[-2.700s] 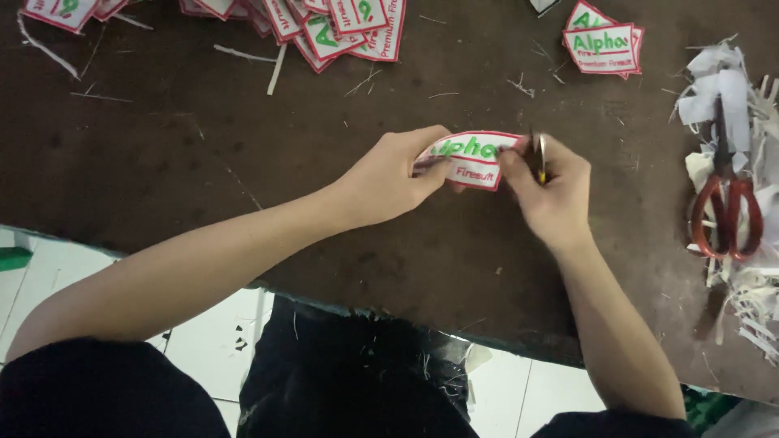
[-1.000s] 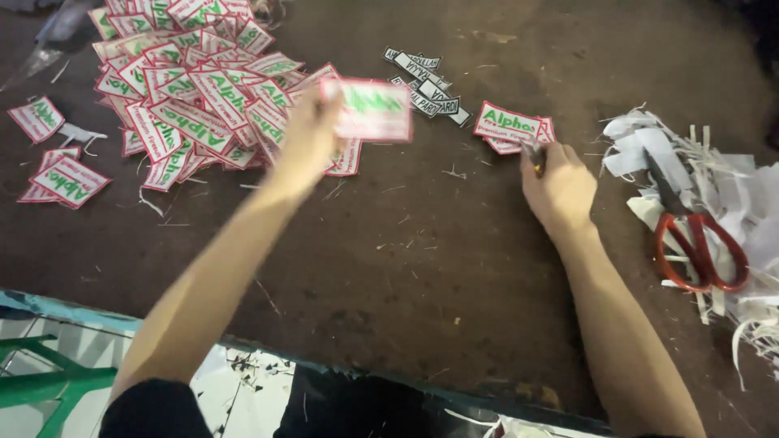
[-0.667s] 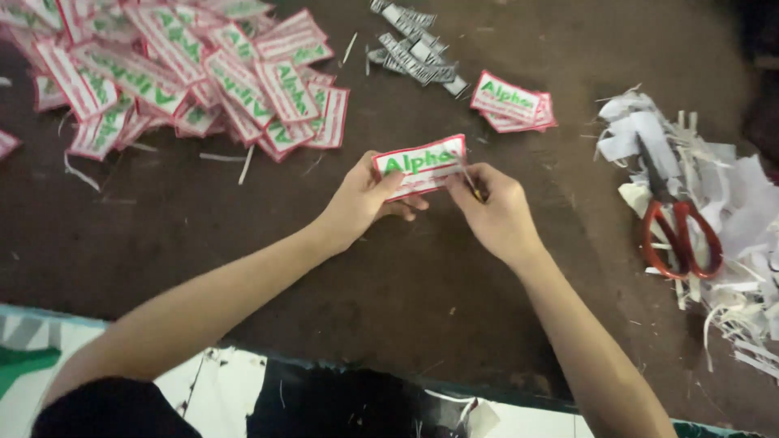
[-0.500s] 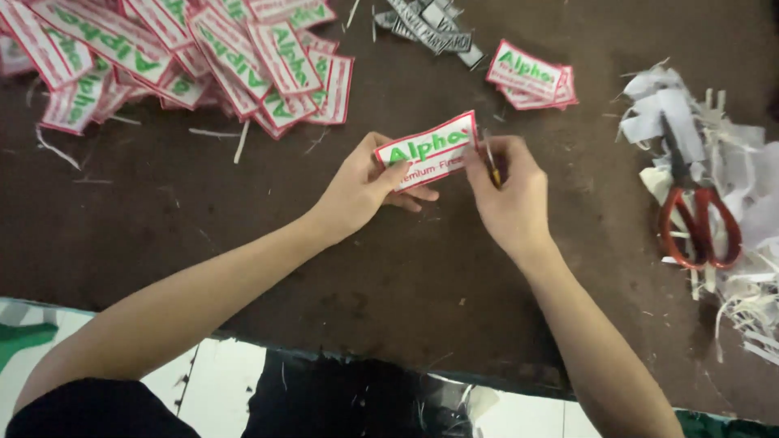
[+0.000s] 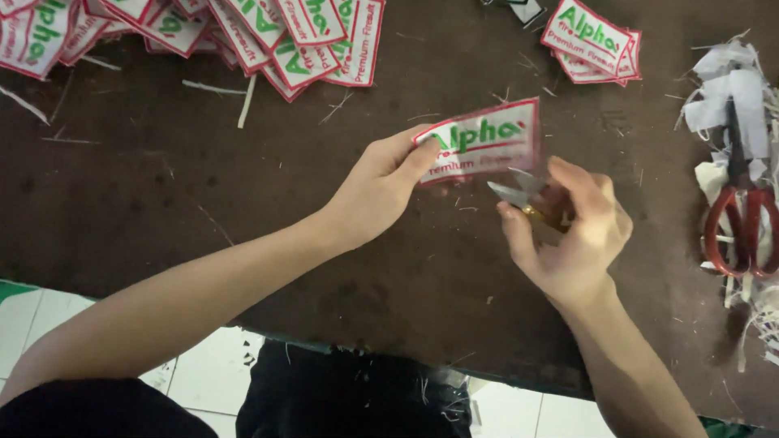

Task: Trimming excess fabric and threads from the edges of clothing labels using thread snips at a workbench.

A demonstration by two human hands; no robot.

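Left hand gripped a white patch by its end; right hand clasped small snips, blades parted below it. Trimming should hug the red border.

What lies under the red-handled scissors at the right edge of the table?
The red-handled scissors rest on a heap of white fabric scraps spread over the dark table. Whatever lies beneath the scraps is covered and cannot be seen.
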